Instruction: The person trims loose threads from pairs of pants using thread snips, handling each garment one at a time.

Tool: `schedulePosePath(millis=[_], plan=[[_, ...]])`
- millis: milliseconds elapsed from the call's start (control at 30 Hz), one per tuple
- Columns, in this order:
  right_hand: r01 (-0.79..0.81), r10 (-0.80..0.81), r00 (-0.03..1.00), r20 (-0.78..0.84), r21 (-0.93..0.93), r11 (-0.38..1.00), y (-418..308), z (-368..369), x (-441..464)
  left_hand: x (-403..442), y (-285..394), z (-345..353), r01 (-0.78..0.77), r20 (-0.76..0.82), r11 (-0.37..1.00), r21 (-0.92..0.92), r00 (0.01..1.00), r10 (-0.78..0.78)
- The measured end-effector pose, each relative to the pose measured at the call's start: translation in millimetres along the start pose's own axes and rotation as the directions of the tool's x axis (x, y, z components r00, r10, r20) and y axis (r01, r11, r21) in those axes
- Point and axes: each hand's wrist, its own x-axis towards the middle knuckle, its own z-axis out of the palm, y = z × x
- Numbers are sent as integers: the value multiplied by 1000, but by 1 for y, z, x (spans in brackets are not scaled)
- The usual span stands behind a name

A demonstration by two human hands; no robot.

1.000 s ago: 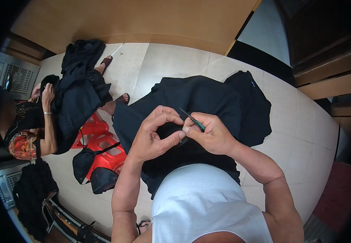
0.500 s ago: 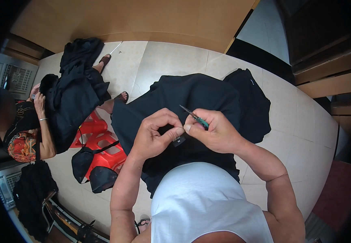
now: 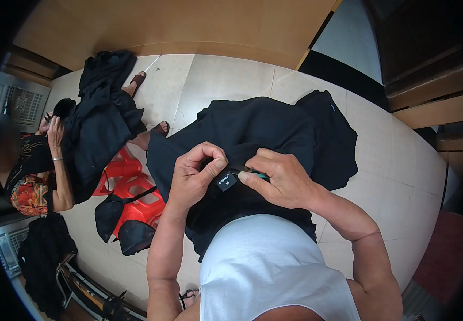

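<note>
A black garment (image 3: 263, 119) lies spread over my lap. Near its edge shows a small black label (image 3: 227, 182) with white lettering and an "M". My left hand (image 3: 193, 179) is closed, thumb and forefinger pinching the cloth just beside the label's upper left. In my right hand (image 3: 284, 180) are small thread snips (image 3: 261, 175) with a green handle, mostly covered by the fingers. Their dark tip points left at the label's right edge; whether it touches the cloth I cannot tell.
To the left a seated person (image 3: 57, 182) handles another black garment (image 3: 100, 139). Between us stand red plastic stools (image 3: 140, 203) with a black strapped item (image 3: 135, 235) on them. More dark cloth (image 3: 44, 257) hangs at the lower left. A wooden panel (image 3: 178, 27) rises ahead.
My hands have moved apart and the label now shows flat between them. The snips have swung from pointing up and left to pointing left at the label. The other person's hands shifted slightly.
</note>
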Motion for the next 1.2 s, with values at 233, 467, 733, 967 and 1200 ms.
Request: schedulePosePath(millis=[233, 467, 733, 967, 1200], plan=[[19, -19, 1000, -18, 26, 999, 2, 4, 0, -2, 1, -1, 1, 11, 1000, 20, 1000, -1], [6, -6, 1000, -7, 79, 997, 2, -1, 5, 3, 2, -2, -11, 34, 999, 52, 999, 9], [-6, 5, 1000, 9, 115, 993, 8, -2, 7, 7, 6, -1, 2, 47, 998, 70, 999, -5], [-31, 29, 999, 27, 92, 995, 3, -10, 5, 7, 3, -1, 12, 56, 999, 44, 998, -14], [32, -35, 990, -137, -24, 999, 7, -27, 23, 13, 7, -2, 19, -117, 994, -108, 993, -32]])
